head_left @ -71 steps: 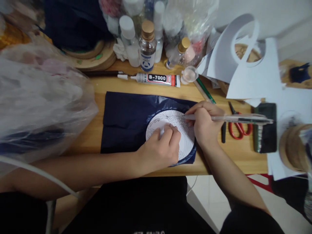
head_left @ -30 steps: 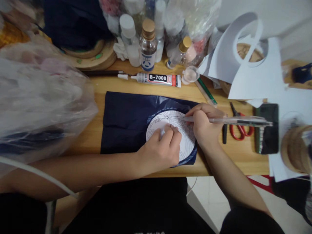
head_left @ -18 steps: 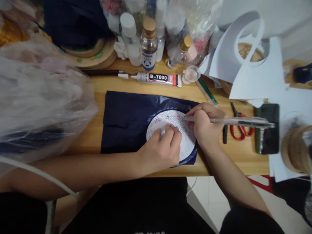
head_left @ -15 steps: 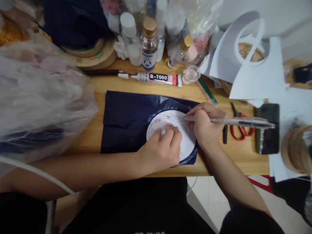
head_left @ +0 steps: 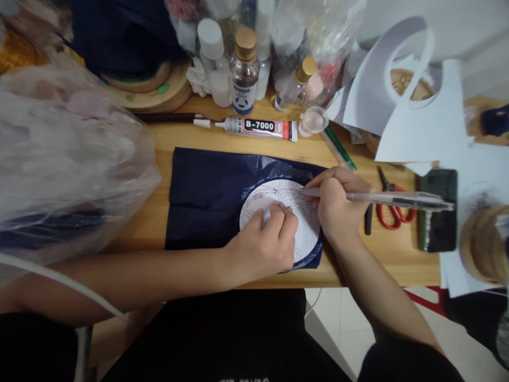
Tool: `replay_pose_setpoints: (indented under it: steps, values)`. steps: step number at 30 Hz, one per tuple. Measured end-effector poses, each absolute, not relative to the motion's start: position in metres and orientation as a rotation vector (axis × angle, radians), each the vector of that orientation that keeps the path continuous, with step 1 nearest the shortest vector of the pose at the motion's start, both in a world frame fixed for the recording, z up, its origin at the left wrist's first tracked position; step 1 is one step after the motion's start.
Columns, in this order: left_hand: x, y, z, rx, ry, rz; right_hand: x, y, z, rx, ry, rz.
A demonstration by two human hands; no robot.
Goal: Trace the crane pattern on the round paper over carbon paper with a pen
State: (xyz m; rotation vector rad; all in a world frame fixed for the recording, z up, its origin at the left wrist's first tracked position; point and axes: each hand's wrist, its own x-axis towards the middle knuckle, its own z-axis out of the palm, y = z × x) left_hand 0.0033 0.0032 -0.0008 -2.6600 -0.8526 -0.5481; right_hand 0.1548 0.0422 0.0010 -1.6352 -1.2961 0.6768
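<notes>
A round white paper disc [head_left: 307,229], printed with fine dark lines, lies on a dark blue sheet [head_left: 202,196] that spreads mostly to the disc's left. The person's right hand [head_left: 342,204] is at the disc's upper right edge, thumb and fingers clamped on a clear-barrelled pen [head_left: 397,200], whose tip end points onto the disc. The left hand [head_left: 264,239] rests on the disc's lower left part, fingers curled and close together; whether they pinch anything cannot be told. Beyond the disc lie a glue tube [head_left: 260,127] and a corked-looking bottle [head_left: 244,79]; right of it, red-handled scissors [head_left: 398,215].
</notes>
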Motion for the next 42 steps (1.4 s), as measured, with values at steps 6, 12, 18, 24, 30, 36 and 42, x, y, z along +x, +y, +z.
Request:
replay_pose_setpoints:
  steps: [6, 12, 18, 24, 30, 36, 42]
  values:
    - [0.003, 0.0034, -0.0006, -2.651, -0.848, -0.548, 0.1546, 0.0429, 0.0005, -1.642, -1.301, 0.667]
    - [0.0027, 0.0038, -0.0005, -2.639, -0.854, -0.537, 0.156, 0.0423, -0.0002, -1.657, -1.306, 0.657]
    - [0.0026, 0.0033, -0.0016, -2.645, -0.852, -0.535, 0.1567, 0.0423, 0.0004, -1.672, -1.309, 0.652]
    - [0.0025, 0.0027, -0.0015, -2.663, -0.849, -0.53, 0.1561, 0.0427, 0.0008, -1.671, -1.288, 0.674]
    - [0.0019, 0.0024, -0.0016, -2.661, -0.845, -0.539, 0.1582, 0.0413, -0.0015, -1.657, -1.238, 0.714]
    - [0.0029, 0.0034, -0.0005, -2.65, -0.845, -0.529, 0.1587, 0.0419, -0.0008, -1.672, -1.303, 0.703]
    - [0.0026, 0.0033, -0.0007, -2.646, -0.846, -0.532, 0.1592, 0.0419, 0.0002, -1.662, -1.343, 0.706]
